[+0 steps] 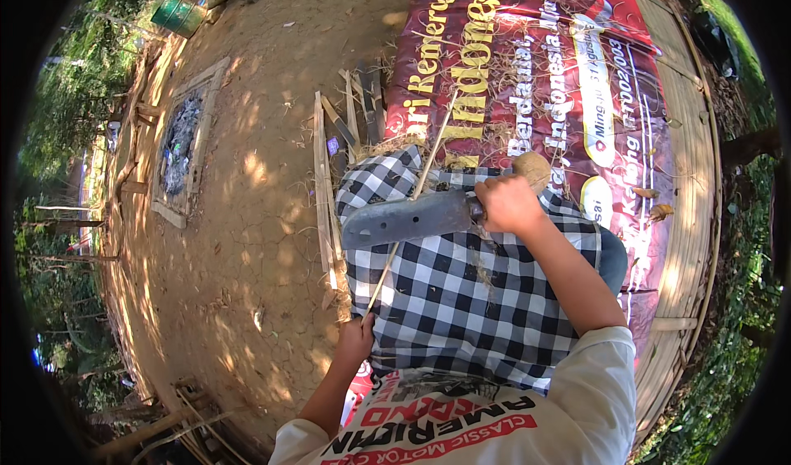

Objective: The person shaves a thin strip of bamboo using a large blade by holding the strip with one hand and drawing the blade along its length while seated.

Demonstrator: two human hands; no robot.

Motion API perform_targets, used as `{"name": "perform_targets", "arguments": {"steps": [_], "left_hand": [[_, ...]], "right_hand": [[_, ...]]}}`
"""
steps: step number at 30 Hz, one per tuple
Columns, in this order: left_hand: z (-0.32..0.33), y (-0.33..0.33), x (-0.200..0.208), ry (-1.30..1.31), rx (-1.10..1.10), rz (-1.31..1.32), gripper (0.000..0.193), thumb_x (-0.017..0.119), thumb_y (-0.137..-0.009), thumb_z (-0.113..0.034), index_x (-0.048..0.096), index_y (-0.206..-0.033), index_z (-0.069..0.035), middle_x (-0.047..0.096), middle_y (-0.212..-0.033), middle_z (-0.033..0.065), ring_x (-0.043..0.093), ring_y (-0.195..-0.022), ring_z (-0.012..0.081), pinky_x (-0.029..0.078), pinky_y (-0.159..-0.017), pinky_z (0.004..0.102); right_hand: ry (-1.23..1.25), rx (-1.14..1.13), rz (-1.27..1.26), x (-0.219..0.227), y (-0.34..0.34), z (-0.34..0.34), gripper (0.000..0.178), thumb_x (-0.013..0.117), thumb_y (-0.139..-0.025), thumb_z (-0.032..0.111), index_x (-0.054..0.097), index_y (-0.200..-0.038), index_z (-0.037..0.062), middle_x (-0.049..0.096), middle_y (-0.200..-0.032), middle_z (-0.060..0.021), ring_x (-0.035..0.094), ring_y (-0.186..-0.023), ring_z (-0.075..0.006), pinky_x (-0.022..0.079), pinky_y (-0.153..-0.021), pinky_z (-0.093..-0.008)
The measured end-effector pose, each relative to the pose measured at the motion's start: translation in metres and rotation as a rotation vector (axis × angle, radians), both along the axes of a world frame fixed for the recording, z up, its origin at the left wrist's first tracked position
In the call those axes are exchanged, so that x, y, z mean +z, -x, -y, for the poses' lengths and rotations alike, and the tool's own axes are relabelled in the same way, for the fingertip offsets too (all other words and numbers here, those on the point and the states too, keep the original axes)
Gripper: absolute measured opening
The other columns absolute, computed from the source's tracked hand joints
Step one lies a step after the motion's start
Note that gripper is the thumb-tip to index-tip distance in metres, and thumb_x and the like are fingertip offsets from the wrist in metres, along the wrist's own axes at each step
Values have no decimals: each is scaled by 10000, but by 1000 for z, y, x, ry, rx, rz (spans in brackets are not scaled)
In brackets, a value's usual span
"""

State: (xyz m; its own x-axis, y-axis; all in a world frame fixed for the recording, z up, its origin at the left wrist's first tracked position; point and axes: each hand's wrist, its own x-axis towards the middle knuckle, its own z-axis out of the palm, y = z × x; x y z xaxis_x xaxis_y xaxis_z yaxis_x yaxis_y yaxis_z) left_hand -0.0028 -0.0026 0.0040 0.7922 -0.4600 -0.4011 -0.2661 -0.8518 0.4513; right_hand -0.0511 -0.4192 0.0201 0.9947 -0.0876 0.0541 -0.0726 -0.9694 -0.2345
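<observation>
A wide dark machete [404,221] lies level across my lap, its blade pointing left. My right hand [508,204] is closed round its handle, which ends in a round wooden knob [532,171]. Under the blade, and crossing it, runs a thin pale strip of wood or bamboo [381,280]. My left hand [356,338] grips the strip's near end; the far end reaches up over the banner. Black-and-white checked cloth [445,300] covers my lap, with bits of debris on it. The blade hides the strip where they cross.
A dark red printed banner [535,77] strewn with fine shavings is spread over a bamboo platform [688,135]. Split wood pieces [324,176] lie left of my lap. Farther left on the dirt ground is a framed ash pit [183,139]; a green bin [176,15] lies at the upper left.
</observation>
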Motion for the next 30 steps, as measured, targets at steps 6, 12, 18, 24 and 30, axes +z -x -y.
{"name": "perform_targets", "arguments": {"steps": [6,12,18,24,30], "left_hand": [[3,-5,-1,-26,14,-46,498,507,-962,-347,588,-696,66,555,-627,288,571,-623,484,423,-535,495],[-6,-1,-6,-11,33,-54,475,512,-951,-374,626,-734,34,580,-668,289,590,-676,488,449,-574,509],[5,-11,1,-35,4,-69,454,527,-946,-332,621,-713,46,580,-674,297,593,-682,484,450,-578,520],[6,-3,3,-30,-11,53,474,530,-947,-317,594,-675,66,547,-624,302,571,-635,492,428,-543,516],[-5,-6,-14,-16,-1,47,545,522,-944,-386,604,-638,58,557,-603,284,587,-612,468,448,-551,508]], "right_hand": [[118,-56,91,-3,-1,21,216,668,-612,187,607,-778,63,656,-763,-109,665,-693,-278,536,-649,-378],[31,-965,6,28,39,153,264,573,-809,234,658,-864,-10,669,-774,-239,671,-751,-400,535,-680,-483],[-100,-1117,56,19,104,134,313,640,-722,230,669,-959,27,683,-842,-218,659,-838,-406,508,-770,-494],[-42,-812,216,40,67,106,229,662,-703,169,642,-896,47,666,-772,-185,654,-719,-376,512,-652,-473],[-237,-428,425,42,41,64,344,691,-684,157,632,-1004,47,650,-777,-135,649,-678,-330,521,-601,-413]]}}
